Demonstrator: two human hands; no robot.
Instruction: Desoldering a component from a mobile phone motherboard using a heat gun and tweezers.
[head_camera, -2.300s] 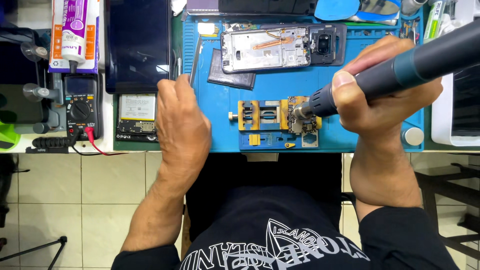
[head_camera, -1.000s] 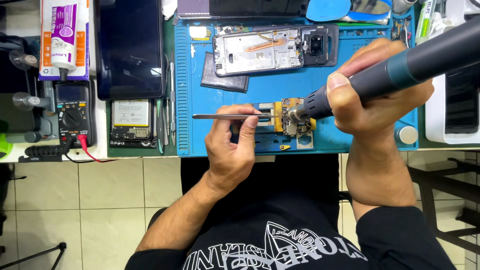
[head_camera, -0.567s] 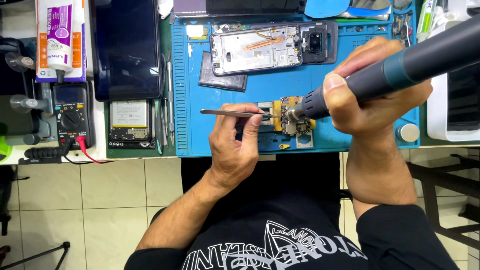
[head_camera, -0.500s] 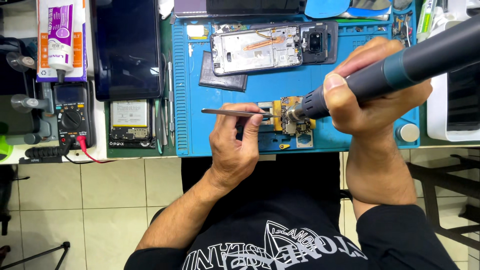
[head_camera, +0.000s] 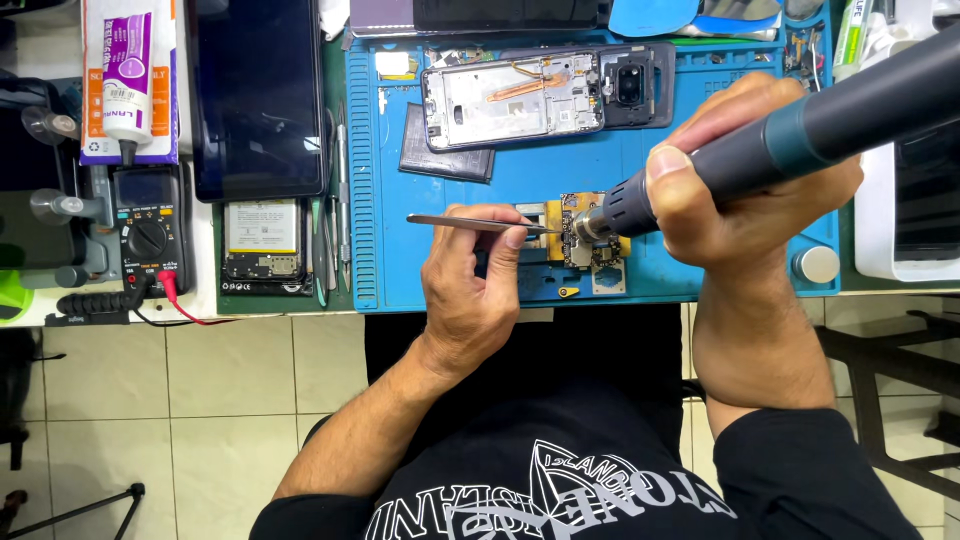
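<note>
Pinching a pair of tweezers between thumb and fingers, the left hand is seen over the near edge of the blue mat, its grip clenched on the tool. A couple of seconds earlier that hand lay flat and empty further left on the mat; the tweezers have since been picked up and their tip brought level to the small circuit board, which is clamped in a holder at the near middle of the mat. Over the last second the tip has barely shifted, so it is judged to be poised at a part on the board. The right hand is wrapped tightly round the dark handle of a hot-air tool, whose nozzle is kept aimed at the same board. An opened phone frame lies at the far side of the mat, and a multimeter sits on the bench well left of the mat.
</note>
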